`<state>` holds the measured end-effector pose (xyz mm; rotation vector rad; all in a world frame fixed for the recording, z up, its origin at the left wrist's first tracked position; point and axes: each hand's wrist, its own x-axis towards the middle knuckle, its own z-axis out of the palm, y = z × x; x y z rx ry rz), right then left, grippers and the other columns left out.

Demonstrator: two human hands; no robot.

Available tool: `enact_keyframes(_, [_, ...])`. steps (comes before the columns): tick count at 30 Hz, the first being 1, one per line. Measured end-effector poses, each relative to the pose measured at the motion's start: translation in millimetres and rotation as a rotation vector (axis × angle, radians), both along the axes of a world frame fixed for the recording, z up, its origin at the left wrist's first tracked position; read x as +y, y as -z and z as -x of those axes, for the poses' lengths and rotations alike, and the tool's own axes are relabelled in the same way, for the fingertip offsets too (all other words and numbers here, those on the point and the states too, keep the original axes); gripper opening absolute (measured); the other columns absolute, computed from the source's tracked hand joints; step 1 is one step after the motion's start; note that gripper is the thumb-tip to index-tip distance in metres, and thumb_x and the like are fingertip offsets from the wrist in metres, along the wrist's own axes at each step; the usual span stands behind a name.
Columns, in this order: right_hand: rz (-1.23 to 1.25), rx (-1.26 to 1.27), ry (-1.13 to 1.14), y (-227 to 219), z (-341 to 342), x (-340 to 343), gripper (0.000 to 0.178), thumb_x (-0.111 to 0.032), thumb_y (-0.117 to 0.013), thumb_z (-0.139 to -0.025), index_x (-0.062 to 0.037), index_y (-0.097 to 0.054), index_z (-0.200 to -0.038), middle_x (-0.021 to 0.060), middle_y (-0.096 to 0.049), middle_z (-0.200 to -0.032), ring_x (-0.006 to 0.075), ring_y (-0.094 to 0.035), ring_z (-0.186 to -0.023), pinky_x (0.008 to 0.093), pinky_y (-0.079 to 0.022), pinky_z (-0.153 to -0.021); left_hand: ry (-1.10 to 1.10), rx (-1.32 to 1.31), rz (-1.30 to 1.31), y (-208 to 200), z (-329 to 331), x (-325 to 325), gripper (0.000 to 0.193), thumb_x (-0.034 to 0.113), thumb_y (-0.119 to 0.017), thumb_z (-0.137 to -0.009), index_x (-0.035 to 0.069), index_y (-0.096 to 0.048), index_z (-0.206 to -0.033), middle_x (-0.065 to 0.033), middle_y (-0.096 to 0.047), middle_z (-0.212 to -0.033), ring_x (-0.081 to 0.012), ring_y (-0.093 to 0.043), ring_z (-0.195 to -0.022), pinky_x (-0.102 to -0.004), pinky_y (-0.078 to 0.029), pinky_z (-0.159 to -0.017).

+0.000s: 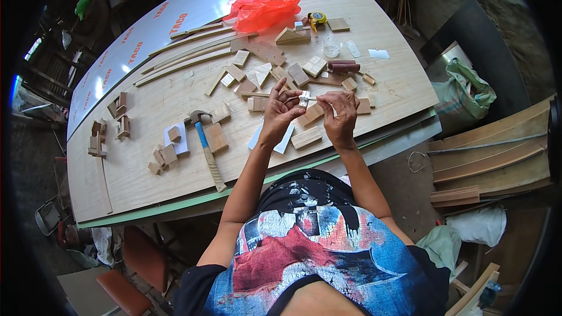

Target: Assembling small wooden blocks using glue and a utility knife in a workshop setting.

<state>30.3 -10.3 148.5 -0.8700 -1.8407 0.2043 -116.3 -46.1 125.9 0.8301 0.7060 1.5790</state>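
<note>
Over the near part of the plywood table, my left hand (281, 112) holds a small whitish block (304, 99) between thumb and fingers, other fingers spread. My right hand (339, 114) pinches a thin pale stick (314, 100) whose tip meets the block; its exact kind is too small to tell. Beneath and around the hands lie several loose wooden blocks, among them one near the table edge (307, 137) and a pale one (315, 66). A claw hammer (206, 146) with a blue and tan handle lies left of my left forearm.
A red plastic bag (266, 9), a yellow tape measure (317, 19) and a clear plastic cup (332, 47) sit farther back. Long wooden strips (187, 58) lie at left beyond the blocks. Small wooden assemblies (122, 126) stand far left. Curved boards (492, 152) lean right of the table.
</note>
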Motion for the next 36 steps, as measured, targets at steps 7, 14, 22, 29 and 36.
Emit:
enact_keyframes(7, [0.009, -0.019, 0.089, 6.9, 0.8, 2.7, 0.006, -0.012, -0.061, -0.071, -0.0129, -0.06, -0.077, -0.0004, -0.057, -0.075, 0.0183, -0.049, -0.074, 0.0313, -0.032, -0.073, 0.015, -0.015, 0.016, 1.5, -1.4, -1.7, 0.087, -0.009, -0.065, -0.064, 0.006, -0.012, -0.132, -0.0116, -0.047, -0.105, -0.0176, -0.051, -0.095, -0.0262, -0.046, -0.079])
enact_keyframes(14, [0.026, -0.059, 0.179, 12.9, -1.1, 6.7, 0.006, -0.013, -0.061, -0.072, -0.0127, -0.06, -0.078, -0.0012, -0.057, -0.076, 0.0178, -0.049, -0.075, 0.0317, -0.031, -0.074, 0.033, -0.01, 0.001, -3.3, -3.1, -1.4, 0.088, -0.009, -0.065, -0.064, 0.005, -0.011, -0.131, -0.012, -0.048, -0.105, -0.018, -0.051, -0.096, -0.0265, -0.046, -0.081])
enact_keyframes(22, [0.025, 0.032, 0.021, -2.8, -2.4, -1.1, 0.007, -0.011, -0.062, -0.071, -0.0128, -0.059, -0.077, 0.0003, -0.057, -0.076, 0.0189, -0.049, -0.074, 0.0325, -0.032, -0.071, -0.027, 0.01, 0.035, 2.7, -0.1, -0.7, 0.085, -0.011, -0.062, -0.066, 0.005, -0.011, -0.131, -0.0134, -0.046, -0.106, -0.0193, -0.052, -0.095, -0.0268, -0.048, -0.078])
enact_keyframes(29, [-0.039, -0.08, 0.01, -2.0, -1.1, -5.4, 0.009, -0.008, -0.063, -0.07, -0.0118, -0.06, -0.078, 0.0023, -0.057, -0.076, 0.0195, -0.051, -0.075, 0.0317, -0.033, -0.074, -0.029, -0.018, 0.028, 0.1, -0.7, -2.2, 0.084, -0.011, -0.062, -0.066, 0.005, -0.012, -0.131, -0.0134, -0.047, -0.105, -0.0193, -0.053, -0.093, -0.0269, -0.048, -0.077])
enact_keyframes(36, [-0.047, -0.098, 0.131, 5.7, 0.8, 0.1, 0.005, -0.013, -0.061, -0.071, -0.0132, -0.059, -0.076, -0.0008, -0.055, -0.076, 0.0179, -0.048, -0.076, 0.0336, -0.03, -0.075, -0.006, -0.032, 0.047, 0.8, -2.1, -2.9, 0.089, -0.011, -0.065, -0.063, 0.004, -0.01, -0.131, -0.0129, -0.048, -0.104, -0.0187, -0.053, -0.092, -0.0265, -0.048, -0.077])
